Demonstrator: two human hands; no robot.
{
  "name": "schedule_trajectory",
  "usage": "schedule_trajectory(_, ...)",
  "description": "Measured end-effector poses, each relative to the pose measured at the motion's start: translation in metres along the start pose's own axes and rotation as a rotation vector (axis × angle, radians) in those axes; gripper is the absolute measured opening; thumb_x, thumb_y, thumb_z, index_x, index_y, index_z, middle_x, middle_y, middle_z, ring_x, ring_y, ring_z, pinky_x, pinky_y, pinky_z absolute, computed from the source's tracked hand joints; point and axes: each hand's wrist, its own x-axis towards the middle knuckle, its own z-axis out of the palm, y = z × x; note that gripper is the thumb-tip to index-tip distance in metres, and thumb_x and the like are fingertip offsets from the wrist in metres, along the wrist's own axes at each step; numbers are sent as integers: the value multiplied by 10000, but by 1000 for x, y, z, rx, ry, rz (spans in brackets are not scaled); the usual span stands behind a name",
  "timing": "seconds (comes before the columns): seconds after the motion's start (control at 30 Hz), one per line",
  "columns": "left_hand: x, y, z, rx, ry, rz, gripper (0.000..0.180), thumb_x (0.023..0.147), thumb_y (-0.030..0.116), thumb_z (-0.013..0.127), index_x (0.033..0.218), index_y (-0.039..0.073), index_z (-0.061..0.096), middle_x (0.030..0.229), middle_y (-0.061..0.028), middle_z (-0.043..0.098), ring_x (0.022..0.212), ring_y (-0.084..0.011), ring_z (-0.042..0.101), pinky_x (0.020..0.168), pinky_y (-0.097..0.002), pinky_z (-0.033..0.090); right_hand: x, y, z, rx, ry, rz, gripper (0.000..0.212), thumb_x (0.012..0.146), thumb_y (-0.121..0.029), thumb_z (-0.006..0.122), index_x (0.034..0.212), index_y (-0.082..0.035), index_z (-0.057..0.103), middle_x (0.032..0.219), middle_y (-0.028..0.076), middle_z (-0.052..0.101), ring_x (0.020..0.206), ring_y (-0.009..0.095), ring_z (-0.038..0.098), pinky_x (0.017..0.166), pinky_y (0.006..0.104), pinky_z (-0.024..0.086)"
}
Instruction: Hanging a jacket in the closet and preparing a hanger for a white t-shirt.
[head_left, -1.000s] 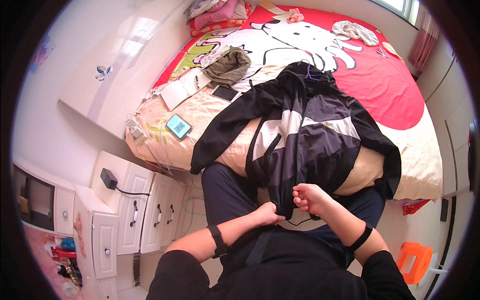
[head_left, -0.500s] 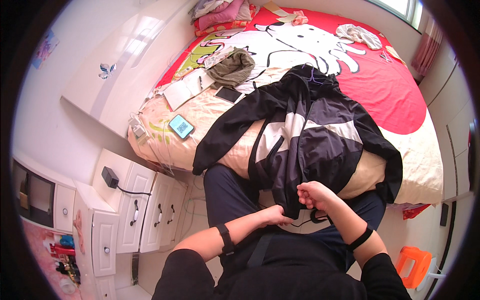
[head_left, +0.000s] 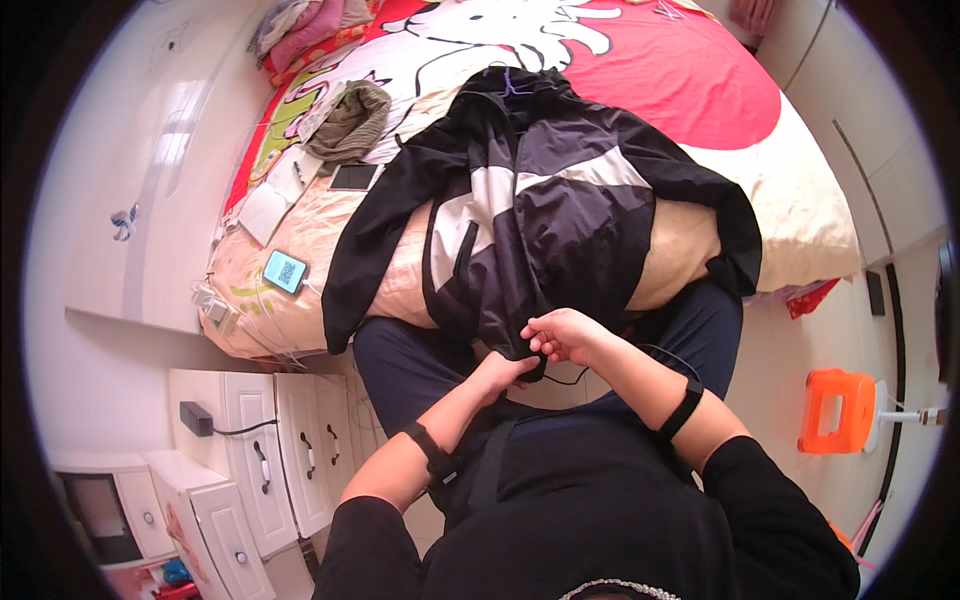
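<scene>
Jacket (head_left: pixel 575 225) seen higher now, left hand (head_left: pixel 494 371) pinching it, right hand (head_left: pixel 570 338) half-curled, hold unclear

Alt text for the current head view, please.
A person's left hand and right hand are at the lower front of a black, grey and white jacket spread over a red, white and cream bed. A purple hanger shows at the jacket's neck; a lit phone and an open notebook lie to the left.
</scene>
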Motion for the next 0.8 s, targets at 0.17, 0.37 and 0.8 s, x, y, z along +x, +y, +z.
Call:
schedule_trajectory(0.17, 31, -15, -1, 68, -33, -31, 283, 842, 143, 663, 1085, 64, 544, 824, -58, 613, 596, -175, 607, 478, -298, 473, 4, 0, -16, 126, -4, -7, 220, 950, -200, 482, 865, -57, 626, 657, -13, 578, 535, 81, 483, 509, 232, 417)
schedule_trajectory(0.37, 42, -21, -1, 285, -5, -40, 323, 845, 303, 676, 1062, 91, 563, 764, -26, 653, 586, -126, 645, 377, -265, 366, -3, -6, -16, 87, -8, -22, 207, 954, -180, 486, 872, -51, 625, 657, -38, 567, 526, 51, 459, 505, 216, 391)
schedule_trajectory(0.8, 45, -26, 6, 369, 159, 168, 275, 846, 245, 676, 949, 17, 562, 635, -67, 608, 476, -162, 582, 370, -285, 423, -9, -31, -6, 190, 22, -121, 228, 959, -175, 465, 835, -27, 586, 635, -19, 527, 487, 52, 392, 451, 214, 329)
